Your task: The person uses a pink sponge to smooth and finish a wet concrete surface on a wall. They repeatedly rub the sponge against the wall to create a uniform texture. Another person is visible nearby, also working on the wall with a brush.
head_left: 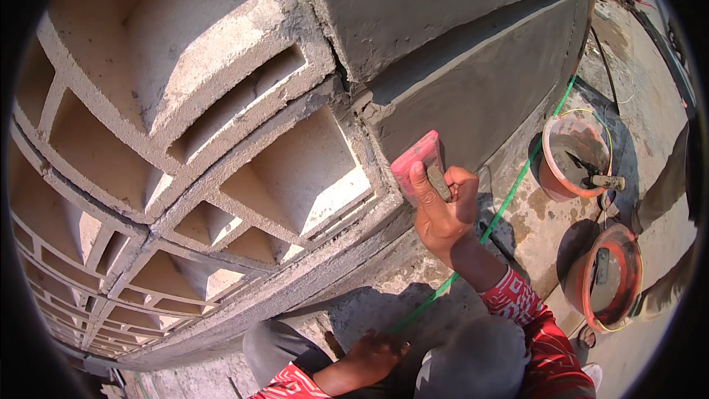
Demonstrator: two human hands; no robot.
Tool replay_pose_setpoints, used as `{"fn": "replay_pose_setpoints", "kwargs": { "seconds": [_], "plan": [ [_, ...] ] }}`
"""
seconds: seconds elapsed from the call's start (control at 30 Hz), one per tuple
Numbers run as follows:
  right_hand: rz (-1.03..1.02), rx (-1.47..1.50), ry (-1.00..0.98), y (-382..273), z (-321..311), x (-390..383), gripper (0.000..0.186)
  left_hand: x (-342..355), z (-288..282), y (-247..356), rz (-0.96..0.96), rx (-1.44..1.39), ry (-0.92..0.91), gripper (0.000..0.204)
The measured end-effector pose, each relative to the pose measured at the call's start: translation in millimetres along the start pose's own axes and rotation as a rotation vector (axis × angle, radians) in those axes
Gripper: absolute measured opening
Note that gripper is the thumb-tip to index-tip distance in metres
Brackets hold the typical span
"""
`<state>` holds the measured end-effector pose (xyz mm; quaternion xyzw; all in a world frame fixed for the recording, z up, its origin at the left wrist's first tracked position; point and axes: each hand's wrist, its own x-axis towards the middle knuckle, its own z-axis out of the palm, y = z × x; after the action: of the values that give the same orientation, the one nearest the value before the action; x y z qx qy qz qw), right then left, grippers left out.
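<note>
My right hand is closed on a pink block-shaped hand tool smeared with grey mortar. It presses the tool to the lower corner of the grey plastered wall, beside the pale vent blocks. Thumb and fingers wrap the tool's near side, and its working face is hidden. My left hand hangs low between my knees, near the lower end of a green line. Its fingers lie in dark shadow, so their grip does not show. A long groove crosses the plaster above the tool.
At the right stands a bucket with mortar and a trowel in it. A second orange bucket, nearer me, holds mortar and another tool. The green line runs along the wall's foot over stained concrete. A person's dark-clothed leg shows beyond the buckets.
</note>
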<state>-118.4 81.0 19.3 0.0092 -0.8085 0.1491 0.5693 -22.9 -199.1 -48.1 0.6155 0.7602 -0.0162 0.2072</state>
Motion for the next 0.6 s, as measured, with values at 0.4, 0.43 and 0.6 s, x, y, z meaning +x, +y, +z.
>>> {"fn": "replay_pose_setpoints", "kwargs": {
  "seconds": [0.4, 0.43, 0.6],
  "plan": [
    [0.037, 0.026, -0.018, 8.3, 7.2, -41.6, 0.069, -7.6, -23.1, 8.3, 0.004, 0.077, 0.009, 0.039],
    [0.308, 0.361, 0.003, -2.9, 10.0, -46.3, 0.069, -9.0, -23.9, 10.5, 0.004, 0.073, -0.001, 0.039],
    [0.01, 0.032, -0.022, 7.0, 6.4, -25.5, 0.067, -8.7, -24.1, 7.3, 0.03, 0.083, 0.067, 0.04]
  ]
}}
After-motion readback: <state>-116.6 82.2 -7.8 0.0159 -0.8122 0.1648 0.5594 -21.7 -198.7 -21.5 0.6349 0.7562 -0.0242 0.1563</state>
